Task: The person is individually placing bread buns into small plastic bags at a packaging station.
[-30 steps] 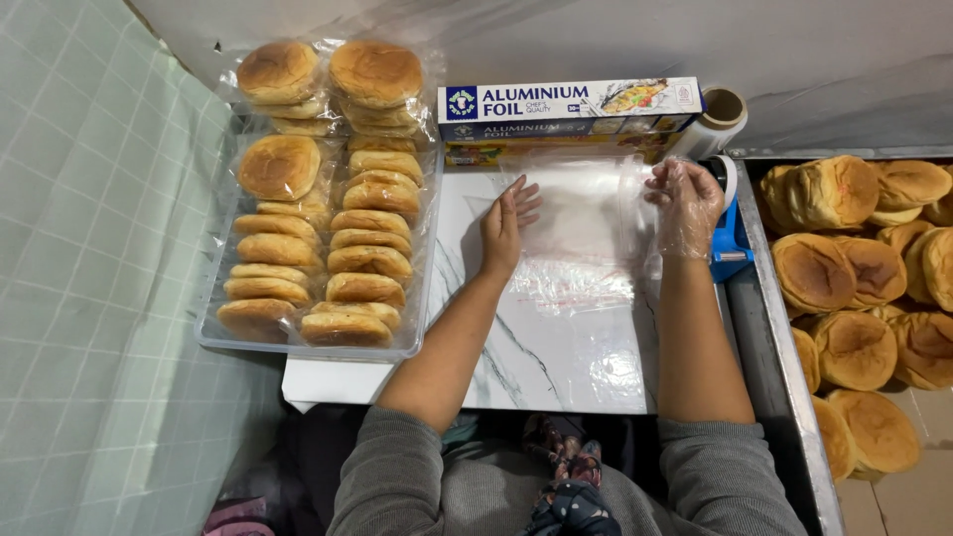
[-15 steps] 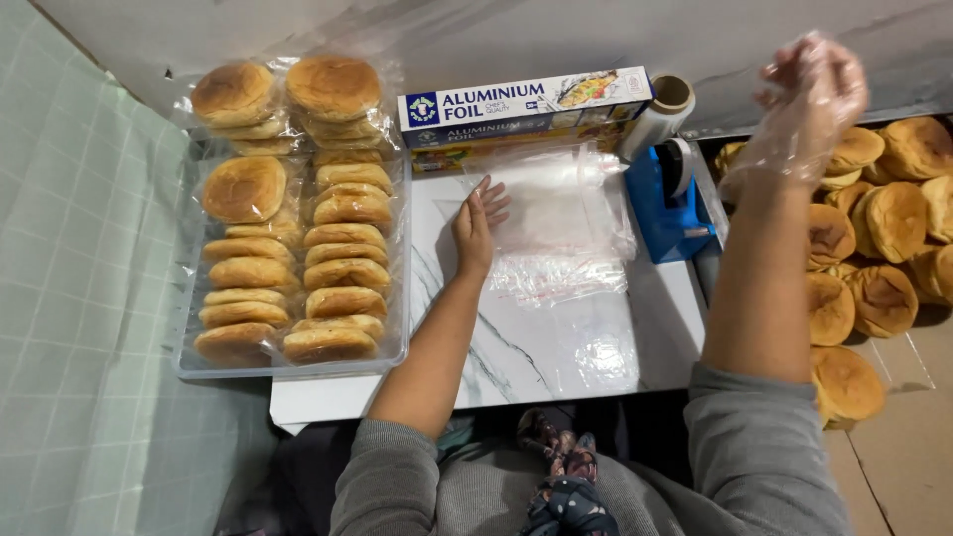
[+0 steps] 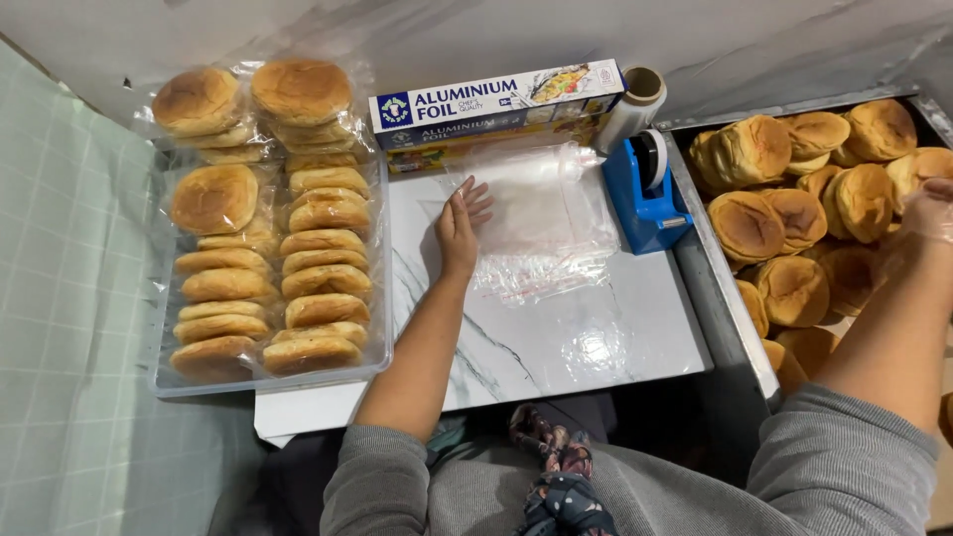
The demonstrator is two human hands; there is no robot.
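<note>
A: Big stuff first?
B: White marble-look board (image 3: 556, 337) is flanked by a clear tray (image 3: 372, 288) of wrapped buns on the left and a bin of loose buns (image 3: 794, 213) on the right.
A: Hands?
B: Left hand (image 3: 459, 226) is laid flat, fingers spread, on the plastic sheet's (image 3: 541, 223) left edge. Right hand (image 3: 928, 213), gloved, is held over the bin, nearest those buns; its grip can't be told.
A: Sheet orientation?
B: It's spread rightward from the left hand, toward the blue tape dispenser (image 3: 645, 194).

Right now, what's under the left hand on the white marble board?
The left hand lies flat on a clear plastic wrap sheet spread over the white marble board. The marble veins show through the film, but whatever lies directly beneath the palm is covered.
</note>
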